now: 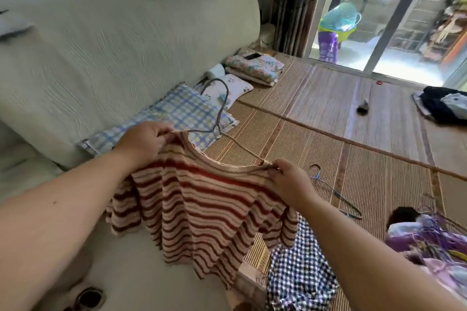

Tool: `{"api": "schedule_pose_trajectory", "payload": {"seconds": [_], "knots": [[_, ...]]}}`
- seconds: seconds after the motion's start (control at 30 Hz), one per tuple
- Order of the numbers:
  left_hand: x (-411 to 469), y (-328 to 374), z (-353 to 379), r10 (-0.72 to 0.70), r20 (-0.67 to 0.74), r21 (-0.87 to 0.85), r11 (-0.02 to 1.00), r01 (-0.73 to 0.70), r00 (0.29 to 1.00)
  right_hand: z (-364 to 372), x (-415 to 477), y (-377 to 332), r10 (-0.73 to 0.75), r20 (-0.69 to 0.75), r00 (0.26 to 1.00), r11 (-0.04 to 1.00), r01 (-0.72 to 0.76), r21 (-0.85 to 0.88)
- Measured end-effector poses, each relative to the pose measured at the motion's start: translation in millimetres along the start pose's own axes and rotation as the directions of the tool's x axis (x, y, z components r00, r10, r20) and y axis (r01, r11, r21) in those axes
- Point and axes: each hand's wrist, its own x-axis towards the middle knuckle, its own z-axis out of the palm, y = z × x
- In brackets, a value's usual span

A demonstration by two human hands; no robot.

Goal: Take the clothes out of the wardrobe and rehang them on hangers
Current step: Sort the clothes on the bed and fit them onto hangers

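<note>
Left hand: we see its fingers curled, pinching the left shoulder of the top where the hanger ends.
Right hand: we see it pinch the right shoulder of the top against the other end of the hanger, fingers bent tight.
Top: cream with red-brown stripes. We find it held up between both hands, its body hanging down over the edge where the cream seat meets the mat.
Hanger: thin wire. We see its arms run into the neck opening, and the hook stands up out of it, in front of the plaid pillow.
Fit: we cannot tell how far the wire reaches inside the shoulders, as the cloth and fingers hide both ends.
Second hanger: blue wire. We see it lying flat on the mat just past the right hand.
Checked cloth: dark blue and white. We see it crumpled below the right forearm, partly under the hem of the top.
Clothes heap: purple and pale pieces at the lower right, on the mat.
Dark pile: we see more clothes at the far right edge of the mat.
Backrest: cream cover. We see the plaid pillow leaning at its foot.
</note>
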Motion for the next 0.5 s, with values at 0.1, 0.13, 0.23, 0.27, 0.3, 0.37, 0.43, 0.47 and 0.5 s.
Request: {"api": "schedule_pose_trajectory", "payload": {"seconds": [0.1,0.13,0.23,0.27,0.3,0.37,0.43,0.47,0.5], "knots": [[48,-10,22,-0.052,0.027,0.048,0.998,0.051,0.998,13,51,15,0.047,0.048,0.998,0.999,-0.047,0.005],[67,-14,33,-0.066,0.048,0.066,0.996,0.063,0.997,17,70,23,0.079,0.07,0.994,0.997,-0.081,0.017],[127,-29,73,-0.107,0.096,0.141,0.986,0.093,0.99,31,132,47,0.187,0.131,0.974,0.98,-0.194,0.05],[149,-34,90,-0.125,0.1,0.162,0.981,0.108,0.987,38,154,56,0.221,0.146,0.964,0.971,-0.232,0.063],[169,-40,106,-0.144,0.098,0.181,0.975,0.125,0.985,44,175,64,0.245,0.15,0.958,0.964,-0.257,0.067],[207,-55,139,-0.203,0.107,0.222,0.959,0.176,0.973,59,212,81,0.29,0.149,0.945,0.951,-0.302,0.061],[236,-73,169,-0.254,0.128,0.273,0.938,0.212,0.959,74,243,95,0.322,0.148,0.935,0.942,-0.332,0.05],[249,-82,184,-0.267,0.145,0.309,0.927,0.213,0.953,82,258,105,0.341,0.156,0.927,0.936,-0.35,0.036],[262,-93,200,-0.28,0.167,0.346,0.914,0.21,0.945,91,273,115,0.353,0.172,0.92,0.933,-0.36,0.012]]}}
